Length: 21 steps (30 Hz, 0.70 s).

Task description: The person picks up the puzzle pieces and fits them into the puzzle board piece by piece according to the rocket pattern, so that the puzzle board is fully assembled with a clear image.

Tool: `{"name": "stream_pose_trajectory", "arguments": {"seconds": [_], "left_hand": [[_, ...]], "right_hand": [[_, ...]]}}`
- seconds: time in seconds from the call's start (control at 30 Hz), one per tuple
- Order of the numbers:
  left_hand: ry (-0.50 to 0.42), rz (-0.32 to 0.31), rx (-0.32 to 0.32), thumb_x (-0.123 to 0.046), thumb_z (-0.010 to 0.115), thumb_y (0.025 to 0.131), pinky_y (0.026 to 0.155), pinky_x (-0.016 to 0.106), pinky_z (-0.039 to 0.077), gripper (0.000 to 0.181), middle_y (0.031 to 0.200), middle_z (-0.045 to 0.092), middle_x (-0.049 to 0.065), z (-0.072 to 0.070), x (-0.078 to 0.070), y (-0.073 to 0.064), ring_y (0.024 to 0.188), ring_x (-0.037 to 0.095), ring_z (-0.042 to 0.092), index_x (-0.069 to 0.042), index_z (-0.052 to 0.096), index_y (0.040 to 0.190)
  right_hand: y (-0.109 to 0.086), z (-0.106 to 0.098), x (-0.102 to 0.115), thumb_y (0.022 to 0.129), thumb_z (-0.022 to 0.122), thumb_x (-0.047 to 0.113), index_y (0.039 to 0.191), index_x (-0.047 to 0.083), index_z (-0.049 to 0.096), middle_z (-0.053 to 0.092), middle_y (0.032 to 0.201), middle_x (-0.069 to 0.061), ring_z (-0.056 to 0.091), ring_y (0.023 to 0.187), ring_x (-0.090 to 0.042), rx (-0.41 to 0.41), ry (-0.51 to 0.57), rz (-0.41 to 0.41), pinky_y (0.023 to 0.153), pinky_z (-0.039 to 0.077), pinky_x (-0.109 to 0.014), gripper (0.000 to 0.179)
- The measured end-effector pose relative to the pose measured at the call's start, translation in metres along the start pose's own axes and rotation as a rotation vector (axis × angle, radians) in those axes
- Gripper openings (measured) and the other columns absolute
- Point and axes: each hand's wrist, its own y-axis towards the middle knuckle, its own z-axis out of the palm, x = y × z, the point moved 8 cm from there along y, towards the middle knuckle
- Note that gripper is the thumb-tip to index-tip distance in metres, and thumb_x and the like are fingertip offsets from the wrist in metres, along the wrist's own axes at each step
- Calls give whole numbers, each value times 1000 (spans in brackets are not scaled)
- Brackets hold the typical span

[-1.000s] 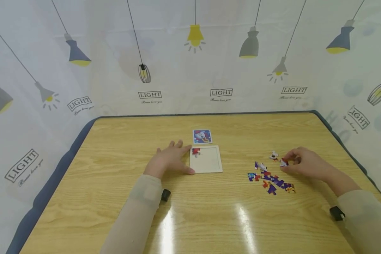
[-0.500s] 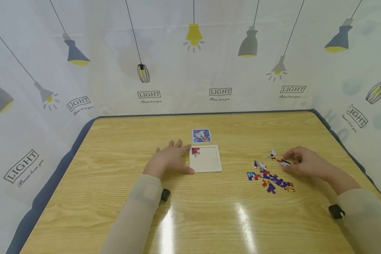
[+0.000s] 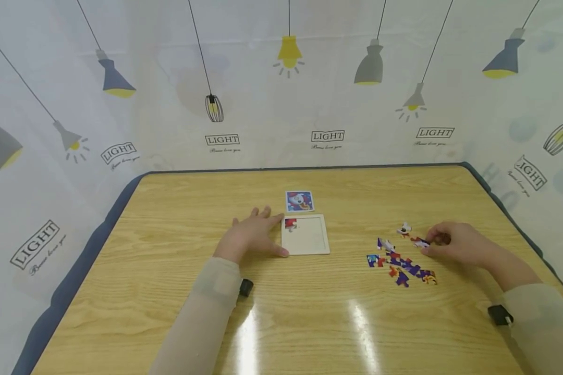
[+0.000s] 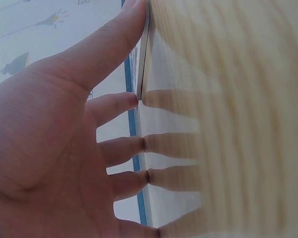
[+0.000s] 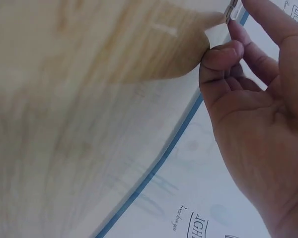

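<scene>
A white square puzzle tray (image 3: 316, 239) lies mid-table, with a red puzzle piece (image 3: 290, 223) in its upper left corner. Spread along its left side is my left hand (image 3: 255, 234), thumb and index finger touching the edge. The left wrist view shows its straight fingers resting on the table. To the right, my right hand (image 3: 462, 245) pinches the right end of a white-and-purple puzzle piece (image 3: 420, 242) between thumb and index finger, low over the table. In the right wrist view the other fingers are curled and only the piece's edge shows.
Several loose jigsaw pieces (image 3: 405, 266) lie in a cluster left of and nearer than the right hand. A white piece (image 3: 404, 228) is just beyond them. Behind the tray lies a picture card (image 3: 300, 201). A printed curtain (image 3: 262, 104) surrounds the wooden table (image 3: 169, 208).
My right hand has drawn slightly right, and the puzzle piece at its fingertips has turned to lie flatter. The left hand has kept its place at the tray.
</scene>
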Motion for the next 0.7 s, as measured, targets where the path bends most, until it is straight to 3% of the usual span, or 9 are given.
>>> {"name": "stream_pose_trajectory", "arguments": {"seconds": [0.27, 0.43, 0.7], "left_hand": [[-4, 2, -7, -67, 82, 82, 126, 82, 1, 109, 181, 7, 10, 1, 1, 1, 168, 41, 1, -33, 27, 170], [3, 7, -10, -68, 82, 82, 126, 82, 1, 109, 181, 7, 10, 2, 0, 2, 168, 41, 2, -33, 27, 170], [-9, 1, -4, -67, 82, 83, 126, 82, 1, 108, 181, 6, 10, 1, 1, 0, 168, 41, 1, -33, 27, 170]], "right_hand": [[-3, -1, 8, 91, 86, 33, 103, 10, 77, 64, 88, 3, 50, 75, -5, -42, -36, -69, 64, 45, -24, 28], [-5, -3, 16, 93, 84, 31, 110, 12, 75, 67, 93, 2, 52, 74, -4, -64, -17, -106, 62, 47, -24, 27], [4, -9, 42, 97, 80, 24, 111, 15, 71, 64, 94, 1, 50, 67, -3, -145, 2, -172, 55, 42, -24, 19]]}}
